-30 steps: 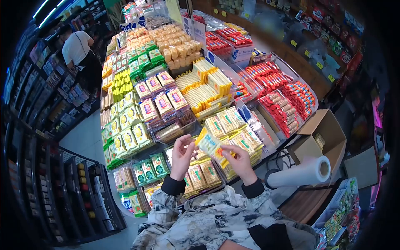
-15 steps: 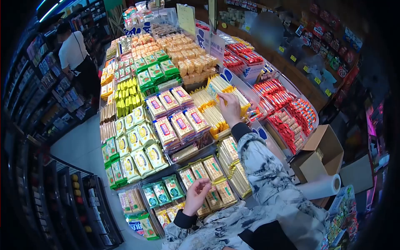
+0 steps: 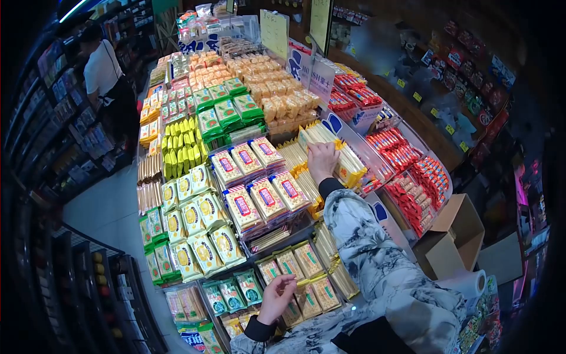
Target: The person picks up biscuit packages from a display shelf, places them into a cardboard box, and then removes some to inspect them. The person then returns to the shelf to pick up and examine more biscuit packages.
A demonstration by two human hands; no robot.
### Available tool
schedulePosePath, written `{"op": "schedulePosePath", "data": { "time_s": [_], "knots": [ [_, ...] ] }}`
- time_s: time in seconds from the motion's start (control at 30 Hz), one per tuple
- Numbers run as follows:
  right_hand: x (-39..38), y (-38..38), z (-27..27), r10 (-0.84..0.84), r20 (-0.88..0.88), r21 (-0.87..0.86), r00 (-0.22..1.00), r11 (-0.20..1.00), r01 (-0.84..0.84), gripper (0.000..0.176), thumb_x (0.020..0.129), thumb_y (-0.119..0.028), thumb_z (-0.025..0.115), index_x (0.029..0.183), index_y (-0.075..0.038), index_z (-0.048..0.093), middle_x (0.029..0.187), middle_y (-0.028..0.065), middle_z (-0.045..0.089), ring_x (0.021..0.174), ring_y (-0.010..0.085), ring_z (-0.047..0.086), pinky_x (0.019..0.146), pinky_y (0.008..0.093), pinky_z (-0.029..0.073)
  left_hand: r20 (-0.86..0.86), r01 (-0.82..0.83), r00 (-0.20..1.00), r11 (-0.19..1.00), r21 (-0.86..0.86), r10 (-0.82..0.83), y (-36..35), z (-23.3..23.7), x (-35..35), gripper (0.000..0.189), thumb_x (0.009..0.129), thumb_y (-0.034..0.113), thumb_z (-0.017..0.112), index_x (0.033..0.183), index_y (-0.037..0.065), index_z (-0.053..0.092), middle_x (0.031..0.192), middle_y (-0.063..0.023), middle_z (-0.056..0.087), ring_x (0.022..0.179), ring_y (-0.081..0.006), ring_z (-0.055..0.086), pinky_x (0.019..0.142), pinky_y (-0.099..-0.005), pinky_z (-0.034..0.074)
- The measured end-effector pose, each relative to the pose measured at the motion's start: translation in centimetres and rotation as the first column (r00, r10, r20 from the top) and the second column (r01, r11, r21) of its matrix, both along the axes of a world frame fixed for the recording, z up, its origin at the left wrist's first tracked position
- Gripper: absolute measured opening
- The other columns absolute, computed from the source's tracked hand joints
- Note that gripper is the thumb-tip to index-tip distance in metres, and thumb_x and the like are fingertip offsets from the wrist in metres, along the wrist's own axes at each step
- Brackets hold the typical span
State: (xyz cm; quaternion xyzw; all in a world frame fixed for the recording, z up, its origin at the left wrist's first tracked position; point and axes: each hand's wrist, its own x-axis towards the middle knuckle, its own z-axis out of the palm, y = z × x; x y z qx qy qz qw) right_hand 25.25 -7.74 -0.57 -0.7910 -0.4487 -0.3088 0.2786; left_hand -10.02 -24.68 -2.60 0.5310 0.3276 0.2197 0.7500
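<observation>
My right hand (image 3: 323,160) reaches forward to a row of upright biscuit packets with yellow ends (image 3: 348,166). Its fingers curl over the near end of that row and press on the packets; the fingertips are partly hidden. Below it, my left hand (image 3: 276,300) hovers over flat biscuit packs with green print (image 3: 308,300), its fingers loosely bent and apart, holding nothing. Between and left of the hands stand stacks of biscuit packs with blue and red labels (image 3: 266,197). More slim packets (image 3: 292,154) stand just left of my right hand.
Yellow-and-white packs (image 3: 206,248), green packs (image 3: 224,112) and red-wrapped snacks (image 3: 433,180) fill neighbouring sections. An open cardboard box (image 3: 454,236) and a plastic roll (image 3: 471,283) sit at the right. A person in a white top (image 3: 103,68) stands by the left shelves.
My right hand has lowered onto the row of yellow-ended packets. My left hand has shifted slightly down and stays over the flat packs. The view has moved a little.
</observation>
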Motion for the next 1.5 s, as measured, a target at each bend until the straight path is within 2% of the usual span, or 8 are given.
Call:
{"op": "schedulePosePath", "data": {
  "time_s": [0.03, 0.1, 0.73, 0.87, 1.07, 1.13, 1.27, 1.5],
  "knots": [
    [-0.1, 0.0, -0.2, -0.014, 0.042, 0.000, 0.999, 1.000, 0.014, 0.019, 0.074, -0.020, 0.061, 0.092, -0.022, 0.069, 0.090, -0.0025, 0.062, 0.094, 0.0197, 0.046, 0.078, 0.0390, 0.032, -0.004, 0.002, 1.000, 1.000, 0.001, -0.002, 0.0, 0.2, -0.1, 0.027, 0.089, 0.015, 0.058, 0.112, 0.001, 0.056, 0.093, -0.0029, 0.061, 0.077, -0.0062, 0.056, 0.061, -0.0209, 0.048],
    [-0.1, 0.0, -0.2, -0.030, 0.051, -0.008, 0.998, 0.999, 0.031, 0.019, 0.074, -0.019, 0.061, 0.092, -0.021, 0.069, 0.090, -0.0019, 0.061, 0.095, 0.0203, 0.046, 0.078, 0.0394, 0.032, -0.036, -0.009, 0.999, 0.996, -0.085, 0.006, -0.1, 0.9, 0.0, 0.025, 0.088, 0.008, 0.058, 0.110, -0.002, 0.055, 0.100, -0.0071, 0.062, 0.091, -0.0113, 0.059, 0.081, -0.0234, 0.048],
    [-0.2, -0.5, 0.9, -0.008, 0.001, -0.183, 1.000, 0.983, 0.008, 0.024, 0.069, -0.013, 0.061, 0.092, -0.016, 0.067, 0.114, 0.0063, 0.050, 0.104, 0.0268, 0.041, 0.085, 0.0419, 0.030, -0.095, 0.037, 0.995, 0.999, -0.039, -0.041, -1.0, 0.6, -0.3, 0.026, 0.088, 0.009, 0.059, 0.111, -0.002, 0.055, 0.100, -0.0066, 0.062, 0.092, -0.0108, 0.059, 0.082, -0.0231, 0.047],
    [-0.8, -1.3, 1.2, 0.053, 0.021, -0.068, 0.998, 0.996, -0.051, 0.026, 0.068, -0.013, 0.062, 0.093, -0.017, 0.067, 0.117, 0.0069, 0.048, 0.107, 0.0269, 0.040, 0.086, 0.0424, 0.030, -0.100, 0.050, 0.994, 0.999, 0.012, -0.049, -1.4, 0.6, -0.3, 0.026, 0.088, 0.009, 0.059, 0.111, -0.002, 0.055, 0.099, -0.0067, 0.063, 0.091, -0.0110, 0.059, 0.082, -0.0233, 0.046],
    [-6.7, -6.0, 4.7, 0.029, -0.226, 0.135, 0.974, 0.991, 0.002, 0.022, 0.072, -0.018, 0.065, 0.094, -0.019, 0.067, 0.115, 0.0059, 0.048, 0.108, 0.0267, 0.040, 0.086, 0.0441, 0.030, -0.083, 0.076, 0.994, 0.996, 0.046, -0.072, -2.8, 0.4, -0.7, 0.026, 0.088, 0.008, 0.059, 0.111, -0.002, 0.054, 0.096, -0.0069, 0.063, 0.089, -0.0108, 0.059, 0.081, -0.0233, 0.047],
    [-9.6, -9.0, 5.2, 0.184, -0.422, 0.322, 0.888, 0.946, -0.042, 0.020, 0.074, -0.017, 0.067, 0.093, -0.016, 0.067, 0.107, 0.0062, 0.052, 0.103, 0.0258, 0.045, 0.086, 0.0414, 0.034, -0.057, 0.104, 0.993, 0.994, 0.026, -0.102, -3.6, 0.0, -1.0, 0.026, 0.088, 0.008, 0.059, 0.111, -0.002, 0.055, 0.096, -0.0069, 0.063, 0.089, -0.0107, 0.059, 0.080, -0.0230, 0.047],
    [-16.0, -18.2, 6.0, 0.527, -0.468, 0.540, 0.709, 0.806, -0.243, 0.014, 0.077, -0.004, 0.065, 0.090, -0.006, 0.067, 0.091, 0.0081, 0.056, 0.086, 0.0222, 0.056, 0.073, 0.0304, 0.046, -0.108, 0.160, 0.983, 0.978, 0.136, -0.146, -5.5, 0.5, -1.4, 0.026, 0.088, 0.008, 0.058, 0.112, -0.002, 0.054, 0.098, -0.0069, 0.063, 0.089, -0.0107, 0.059, 0.080, -0.0233, 0.047],
    [-21.9, -35.7, 2.3, 0.493, -0.737, 0.368, 0.462, 0.867, -0.337, 0.014, 0.079, -0.005, 0.065, 0.092, -0.004, 0.067, 0.084, 0.0087, 0.062, 0.075, 0.0183, 0.062, 0.063, 0.0251, 0.048, -0.133, 0.392, 0.916, 0.915, 0.094, -0.379, -10.2, 0.9, -0.4, 0.026, 0.089, 0.011, 0.058, 0.112, 0.000, 0.055, 0.098, -0.0056, 0.063, 0.090, -0.0106, 0.058, 0.080, -0.0240, 0.046]
  ]
}}
